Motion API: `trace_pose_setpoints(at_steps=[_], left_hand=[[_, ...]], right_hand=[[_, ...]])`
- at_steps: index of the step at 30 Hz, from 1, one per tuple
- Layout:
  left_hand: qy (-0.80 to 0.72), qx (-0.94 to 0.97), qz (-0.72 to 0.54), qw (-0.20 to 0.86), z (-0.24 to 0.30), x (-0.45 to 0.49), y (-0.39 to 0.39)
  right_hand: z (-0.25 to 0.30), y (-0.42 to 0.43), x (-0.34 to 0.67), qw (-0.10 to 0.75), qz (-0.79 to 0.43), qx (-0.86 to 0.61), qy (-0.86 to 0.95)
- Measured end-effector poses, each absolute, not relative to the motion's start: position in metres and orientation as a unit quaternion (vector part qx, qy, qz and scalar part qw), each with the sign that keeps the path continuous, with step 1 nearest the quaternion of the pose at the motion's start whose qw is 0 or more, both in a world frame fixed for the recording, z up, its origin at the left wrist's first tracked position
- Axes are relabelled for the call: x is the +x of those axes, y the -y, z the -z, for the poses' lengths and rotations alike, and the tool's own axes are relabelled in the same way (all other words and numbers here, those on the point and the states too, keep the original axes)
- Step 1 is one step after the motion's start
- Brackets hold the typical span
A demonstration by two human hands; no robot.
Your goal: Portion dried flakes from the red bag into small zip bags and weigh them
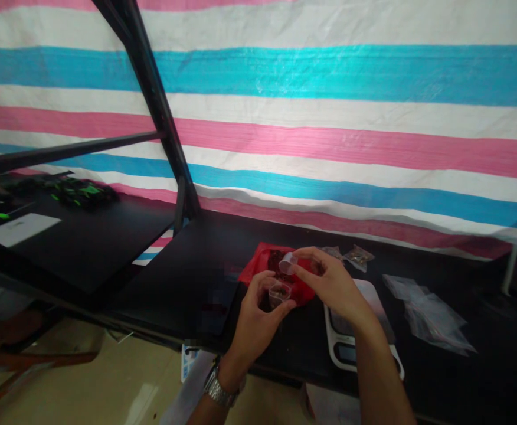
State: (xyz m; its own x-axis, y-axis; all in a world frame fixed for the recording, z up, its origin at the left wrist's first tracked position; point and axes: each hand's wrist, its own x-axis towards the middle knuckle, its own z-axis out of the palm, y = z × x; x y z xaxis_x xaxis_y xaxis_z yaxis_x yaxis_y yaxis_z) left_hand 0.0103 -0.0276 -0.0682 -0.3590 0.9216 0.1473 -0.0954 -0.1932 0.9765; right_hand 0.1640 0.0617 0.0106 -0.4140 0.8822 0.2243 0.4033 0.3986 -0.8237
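Observation:
My left hand (256,321) holds a small clear plastic cup (279,294) with dark material in it, gripped between thumb and fingers. My right hand (333,282) pinches a second small clear cup (287,262), tilted on its side above a red plastic bag (305,290). Dark, coarse material (277,260) lies on the bag, close under the tilted cup. Neither hand touches the bag, as far as I can tell. The inside of the tilted cup is hard to make out.
A white digital scale (351,330) sits under my right forearm. Small bags of brownish bits (358,257) lie behind it, with clear plastic bags (431,316) to the right, on the black table (170,283). A black metal frame (161,106) and striped tarp (329,118) stand behind.

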Motion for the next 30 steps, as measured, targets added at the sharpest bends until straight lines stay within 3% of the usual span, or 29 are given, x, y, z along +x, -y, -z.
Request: trace_pose_setpoints(at_steps=[7,16,30], left_hand=[[-0.499,0.381,-0.658,0.415,0.067,0.009,0.028],[-0.481,0.366,-0.654,0.455,0.066,0.000,0.031],[-0.456,0.313,-0.684,0.476,0.063,0.006,0.026]], right_hand=[[0.017,-0.080,0.145,0.219,-0.201,-0.491,0.819],[0.005,-0.071,0.162,0.120,-0.150,-0.505,0.841],[0.007,-0.061,0.157,0.153,-0.338,-0.468,0.802]])
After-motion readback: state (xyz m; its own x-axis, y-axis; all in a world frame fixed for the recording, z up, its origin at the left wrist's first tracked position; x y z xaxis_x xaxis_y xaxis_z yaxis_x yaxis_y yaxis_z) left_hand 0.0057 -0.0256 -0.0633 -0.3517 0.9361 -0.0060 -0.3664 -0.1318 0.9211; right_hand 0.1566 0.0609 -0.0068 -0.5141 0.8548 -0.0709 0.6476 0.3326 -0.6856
